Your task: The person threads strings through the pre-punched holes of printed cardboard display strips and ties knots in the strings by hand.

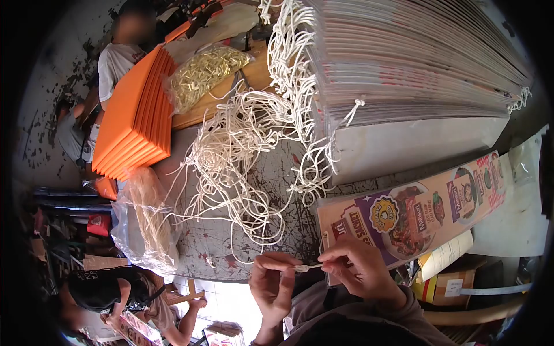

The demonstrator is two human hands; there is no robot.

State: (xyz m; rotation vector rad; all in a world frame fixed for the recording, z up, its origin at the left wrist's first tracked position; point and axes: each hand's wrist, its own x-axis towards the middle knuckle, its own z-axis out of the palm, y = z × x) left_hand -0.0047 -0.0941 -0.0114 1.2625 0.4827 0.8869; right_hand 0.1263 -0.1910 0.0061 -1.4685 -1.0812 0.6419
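My left hand [273, 288] pinches a short white cord [302, 268] near a small knot. With thumb and fingers closed, my right hand [359, 269] grips the other side of the same cord, which is stretched between the two hands at the table's front edge. Beside my right hand lies a long printed food sign [424, 207] in a clear cover. Part of its lower edge is hidden by that hand. Beyond my hands a tangled heap of white cords [236, 144] spreads over the scratched grey table [196, 245].
A tall stack of covered sheets [415, 69] with cord loops stands at right. Orange panels [135, 115], a bag of brass-coloured pieces [208, 75] and a plastic bag of pale strands [147, 213] lie at left. One person [118, 60] is behind; another [124, 294] sits lower left.
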